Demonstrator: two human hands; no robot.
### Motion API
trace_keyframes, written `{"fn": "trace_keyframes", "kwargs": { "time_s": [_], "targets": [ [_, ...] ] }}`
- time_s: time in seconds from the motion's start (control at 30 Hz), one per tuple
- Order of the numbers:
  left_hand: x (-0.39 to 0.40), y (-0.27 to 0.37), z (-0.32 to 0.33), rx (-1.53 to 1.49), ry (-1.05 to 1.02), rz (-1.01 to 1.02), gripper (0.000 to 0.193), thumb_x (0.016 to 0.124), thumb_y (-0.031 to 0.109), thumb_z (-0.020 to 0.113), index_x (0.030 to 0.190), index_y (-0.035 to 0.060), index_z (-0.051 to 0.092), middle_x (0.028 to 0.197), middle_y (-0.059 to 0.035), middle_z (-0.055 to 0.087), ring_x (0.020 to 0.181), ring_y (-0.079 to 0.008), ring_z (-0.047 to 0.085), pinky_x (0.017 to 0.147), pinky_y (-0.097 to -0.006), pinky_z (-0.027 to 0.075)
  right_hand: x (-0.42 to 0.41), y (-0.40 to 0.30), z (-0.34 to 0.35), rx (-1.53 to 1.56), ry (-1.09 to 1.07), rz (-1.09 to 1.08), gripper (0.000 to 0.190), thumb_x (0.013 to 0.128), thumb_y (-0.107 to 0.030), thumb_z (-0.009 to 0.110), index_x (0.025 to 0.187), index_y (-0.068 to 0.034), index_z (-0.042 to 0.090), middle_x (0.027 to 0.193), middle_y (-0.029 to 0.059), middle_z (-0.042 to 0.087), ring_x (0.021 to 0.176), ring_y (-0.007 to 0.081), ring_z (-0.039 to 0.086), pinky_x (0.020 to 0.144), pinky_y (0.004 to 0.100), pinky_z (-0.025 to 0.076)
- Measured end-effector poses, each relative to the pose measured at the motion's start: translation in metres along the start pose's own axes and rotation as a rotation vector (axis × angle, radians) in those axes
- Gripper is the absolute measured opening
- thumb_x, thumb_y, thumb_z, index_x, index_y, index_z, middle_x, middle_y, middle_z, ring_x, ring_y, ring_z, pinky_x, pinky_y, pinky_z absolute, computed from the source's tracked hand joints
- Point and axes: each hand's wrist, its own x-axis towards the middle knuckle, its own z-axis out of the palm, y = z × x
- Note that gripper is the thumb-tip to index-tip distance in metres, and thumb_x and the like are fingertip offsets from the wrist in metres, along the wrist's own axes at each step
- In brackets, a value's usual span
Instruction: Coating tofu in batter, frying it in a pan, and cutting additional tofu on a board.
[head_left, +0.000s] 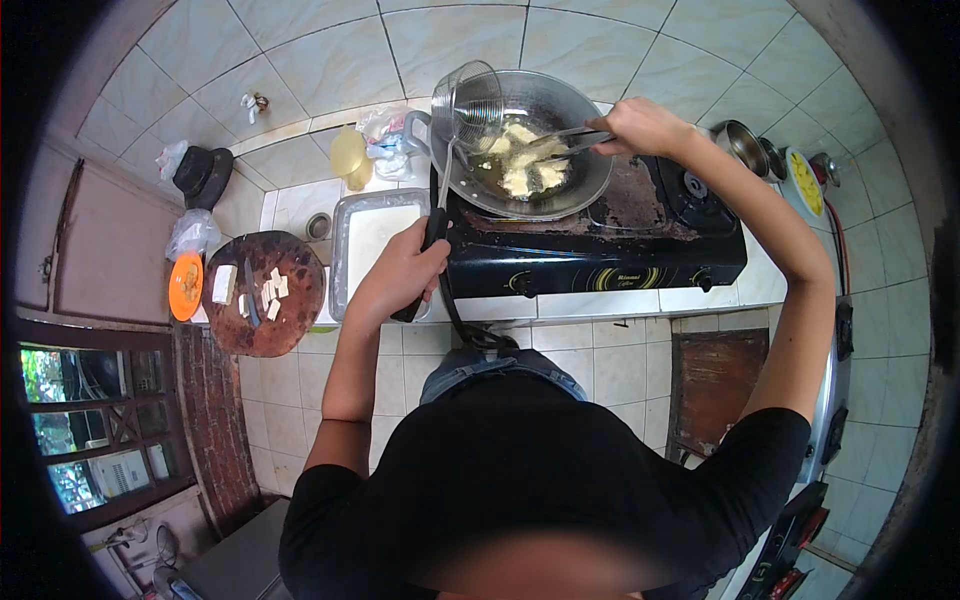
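My left hand (405, 268) grips the black handle of a wire-mesh strainer (466, 105), whose basket is over the left side of a large metal wok (592, 176). Pale yellow pieces, probably tofu (519, 182), lie in oil at the wok's bottom. From the right, my right hand (641, 129) closes around metal tongs (574, 142), their tips among the pieces. Under the wok is a black Rinnai gas stove (570, 264).
Left of the stove stands a metal tray of white liquid (379, 225). A round wooden chopping board (232, 330) bears a knife (250, 289), a white block (223, 285) and cut pieces. An orange plate (177, 307) sits beyond it; a bowl of yellow pieces (804, 184) is far right.
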Motion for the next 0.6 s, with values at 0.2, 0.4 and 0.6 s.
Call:
{"fn": "trace_keyframes", "kwargs": {
  "time_s": [0.2, 0.4, 0.6],
  "targets": [
    [-0.007, 0.006, 0.000, -0.095, 0.027, 0.016, 0.014, 0.080, 0.012, 0.043, 0.087, -0.0001, 0.045, 0.059, -0.0011, 0.043, 0.042, -0.0076, 0.042, 0.037, -0.0234, 0.037, 0.007, -0.018, 0.013, -0.125, 0.008, -0.034, 0.031, 0.070, -0.028, 0.062, 0.086, -0.001, 0.060, 0.060, 0.0140, 0.058, 0.060, 0.0305, 0.059, 0.052, 0.0395, 0.047],
    [-0.009, 0.006, -0.001, -0.144, 0.014, 0.026, 0.012, 0.081, 0.011, 0.043, 0.087, 0.0006, 0.044, 0.059, -0.0007, 0.043, 0.041, -0.0069, 0.041, 0.037, -0.0228, 0.037, 0.018, -0.017, 0.024, -0.098, 0.006, -0.094, 0.028, 0.066, -0.024, 0.063, 0.079, 0.000, 0.059, 0.059, 0.0156, 0.057, 0.059, 0.0313, 0.059, 0.053, 0.0394, 0.047],
    [-0.011, 0.008, 0.001, -0.148, 0.018, -0.006, 0.036, 0.080, 0.008, 0.042, 0.115, 0.0011, 0.041, 0.059, 0.0023, 0.040, 0.041, -0.0046, 0.037, 0.037, -0.0199, 0.033, 0.031, -0.014, 0.034, -0.113, 0.034, -0.067, 0.027, 0.066, -0.022, 0.062, 0.079, 0.002, 0.059, 0.058, 0.0153, 0.057, 0.058, 0.0311, 0.058, 0.051, 0.0394, 0.047]
  ]
}}
